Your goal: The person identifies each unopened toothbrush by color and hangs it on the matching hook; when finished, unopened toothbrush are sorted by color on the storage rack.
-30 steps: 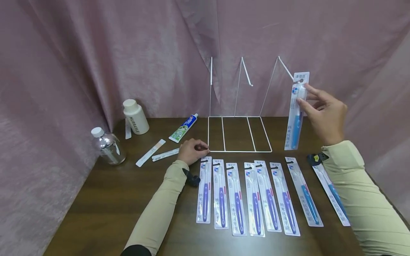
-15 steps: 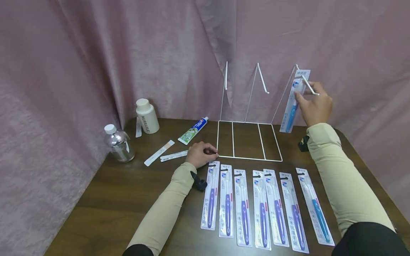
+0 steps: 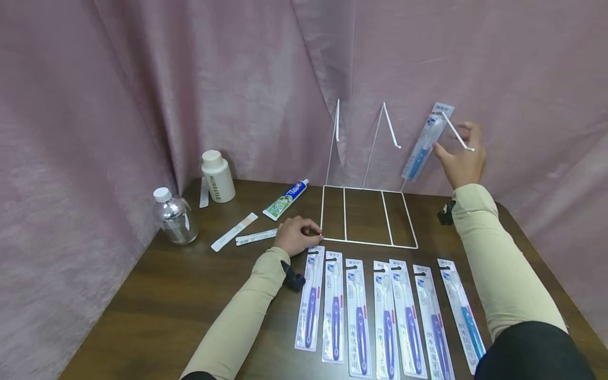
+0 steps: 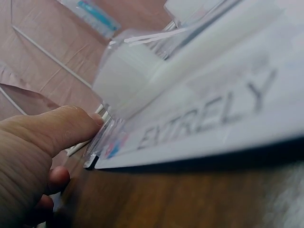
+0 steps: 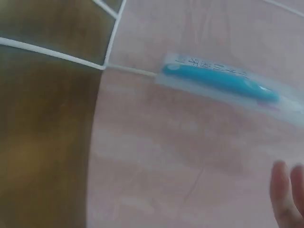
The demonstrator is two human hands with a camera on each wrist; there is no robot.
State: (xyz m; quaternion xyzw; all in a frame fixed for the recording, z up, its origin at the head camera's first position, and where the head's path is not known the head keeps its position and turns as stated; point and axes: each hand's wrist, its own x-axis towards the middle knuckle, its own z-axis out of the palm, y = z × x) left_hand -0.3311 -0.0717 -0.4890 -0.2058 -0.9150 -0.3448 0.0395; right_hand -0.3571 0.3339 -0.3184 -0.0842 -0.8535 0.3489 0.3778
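A white wire display rack (image 3: 370,243) has three raised arms at its back. On its right arm hangs a packaged toothbrush (image 3: 423,145) with a blue handle, tilted, its lower end swung left. My right hand (image 3: 464,163) is beside that pack, thumb near its edge and fingers spread. In the right wrist view the fingertips (image 5: 280,178) are apart from the blue toothbrush pack (image 5: 218,83). With thumb and fingers my left hand (image 3: 295,236) pinches the rack's front left corner. Close by it, a toothbrush pack (image 4: 204,114) fills much of the left wrist view.
Several packaged toothbrushes with purple handles (image 3: 361,332) lie in a row in front of the rack, plus a blue one (image 3: 463,316) at right. Left of the rack are a toothpaste tube (image 3: 286,200), thin white packets (image 3: 234,232), a white bottle (image 3: 218,179) and a clear bottle (image 3: 176,219).
My right hand has brought the blue toothbrush pack left onto the rack's right arm and let go; the pack has tilted. The left hand stays at the rack's corner.
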